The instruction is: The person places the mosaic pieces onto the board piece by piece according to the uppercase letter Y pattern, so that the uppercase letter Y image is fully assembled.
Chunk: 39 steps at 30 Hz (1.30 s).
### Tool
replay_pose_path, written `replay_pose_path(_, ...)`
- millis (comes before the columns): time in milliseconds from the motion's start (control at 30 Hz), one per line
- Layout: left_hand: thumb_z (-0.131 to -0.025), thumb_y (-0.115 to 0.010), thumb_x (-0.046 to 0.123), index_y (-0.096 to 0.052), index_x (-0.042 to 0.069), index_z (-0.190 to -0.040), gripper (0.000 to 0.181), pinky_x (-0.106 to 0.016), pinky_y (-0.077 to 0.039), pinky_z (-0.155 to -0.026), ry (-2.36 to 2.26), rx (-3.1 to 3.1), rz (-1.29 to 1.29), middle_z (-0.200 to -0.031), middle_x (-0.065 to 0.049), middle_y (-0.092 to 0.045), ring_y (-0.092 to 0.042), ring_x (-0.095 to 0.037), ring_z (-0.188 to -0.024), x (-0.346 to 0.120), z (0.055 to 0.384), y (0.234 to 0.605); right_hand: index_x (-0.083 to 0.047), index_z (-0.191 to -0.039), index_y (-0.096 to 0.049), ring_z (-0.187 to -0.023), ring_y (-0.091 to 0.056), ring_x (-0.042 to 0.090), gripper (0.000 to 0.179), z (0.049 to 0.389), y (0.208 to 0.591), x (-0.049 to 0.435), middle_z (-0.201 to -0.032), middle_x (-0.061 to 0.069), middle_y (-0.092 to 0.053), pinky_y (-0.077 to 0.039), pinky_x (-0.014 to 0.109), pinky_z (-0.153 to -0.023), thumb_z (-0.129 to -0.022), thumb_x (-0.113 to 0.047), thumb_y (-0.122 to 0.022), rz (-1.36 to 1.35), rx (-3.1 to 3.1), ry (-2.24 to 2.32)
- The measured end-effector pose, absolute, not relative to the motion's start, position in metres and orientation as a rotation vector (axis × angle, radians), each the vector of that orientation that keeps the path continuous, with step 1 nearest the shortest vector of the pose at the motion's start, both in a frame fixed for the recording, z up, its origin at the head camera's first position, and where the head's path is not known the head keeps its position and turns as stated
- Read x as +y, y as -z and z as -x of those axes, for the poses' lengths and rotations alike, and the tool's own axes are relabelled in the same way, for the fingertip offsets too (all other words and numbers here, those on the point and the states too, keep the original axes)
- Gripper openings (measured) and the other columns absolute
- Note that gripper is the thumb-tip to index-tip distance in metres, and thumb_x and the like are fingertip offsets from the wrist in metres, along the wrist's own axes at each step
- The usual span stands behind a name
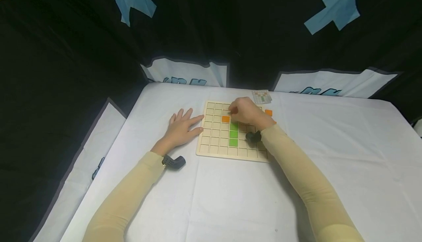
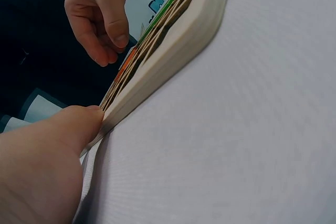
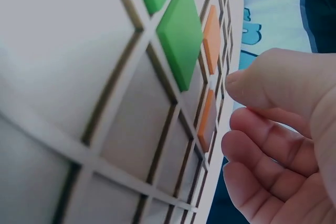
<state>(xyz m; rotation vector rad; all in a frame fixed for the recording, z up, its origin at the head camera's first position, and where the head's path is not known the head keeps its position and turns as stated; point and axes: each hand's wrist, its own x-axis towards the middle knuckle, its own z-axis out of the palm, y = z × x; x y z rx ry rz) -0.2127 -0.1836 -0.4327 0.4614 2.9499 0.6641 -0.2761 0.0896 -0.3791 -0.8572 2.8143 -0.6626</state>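
Observation:
A pale wooden grid board lies on the white-covered table, with green square tiles in one column and an orange tile further back. My right hand hovers over the far part of the board, fingers loosely curled, with nothing showing between thumb and fingers. Close by its fingertips in the right wrist view, an orange tile sits on the grid. At the board's left edge my left hand lies with fingers spread, thumb and index finger against the rim.
Behind the board is a small printed card with a coloured grid pattern. A loose orange tile lies right of the board, and another is partly hidden by my right sleeve. Dark cloth hangs behind the table.

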Motion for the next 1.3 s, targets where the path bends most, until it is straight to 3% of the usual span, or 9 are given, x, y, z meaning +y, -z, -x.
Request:
replay_pose_path(267,-0.100,-0.053,0.050,-0.047,0.028,-0.154,0.058,-0.069,-0.002,-0.125,-0.670,2.949,-0.460,-0.169,-0.021,-0.022,-0.007,-0.050,-0.157,-0.1844,0.2137,0.4334,-0.001,-0.106,-0.077,-0.095,-0.061,0.027,0.026,0.2792,0.3829,0.0920,-0.111,0.015,-0.077,-0.053,0.043,-0.097,-0.081,0.001,-0.069,0.850,2.839,0.625)
replay_pose_path(500,-0.100,-0.053,0.049,-0.047,0.027,-0.154,0.059,-0.069,-0.001,-0.125,-0.678,2.942,-0.457,-0.169,-0.022,-0.021,-0.006,-0.051,-0.157,-0.1839,0.2131,0.4315,-0.003,-0.099,-0.077,-0.089,-0.055,0.026,0.019,0.2819,0.3857,0.0943,-0.098,0.012,-0.073,-0.047,0.038,-0.085,-0.082,0.000,-0.070,0.792,2.833,0.615)
replay_pose_path(900,-0.100,-0.052,0.051,-0.046,0.028,-0.154,0.059,-0.069,-0.002,-0.125,-0.662,2.945,-0.452,-0.169,-0.021,-0.021,-0.006,-0.050,-0.157,-0.1850,0.2137,0.4318,-0.002,-0.105,-0.078,-0.091,-0.055,0.026,0.023,0.2847,0.3857,0.0934,-0.105,0.013,-0.075,-0.048,0.038,-0.089,-0.083,0.001,-0.071,0.791,2.828,0.573)
replay_pose_path(1300,-0.100,-0.051,0.051,-0.046,0.028,-0.154,0.059,-0.068,-0.001,-0.125,-0.654,2.942,-0.441,-0.170,-0.020,-0.020,-0.006,-0.049,-0.158,-0.1845,0.2134,0.4324,-0.005,-0.090,-0.075,-0.087,-0.053,0.025,0.011,0.2854,0.3858,0.0913,-0.089,0.008,-0.068,-0.044,0.036,-0.083,-0.082,0.002,-0.071,0.798,2.826,0.537)
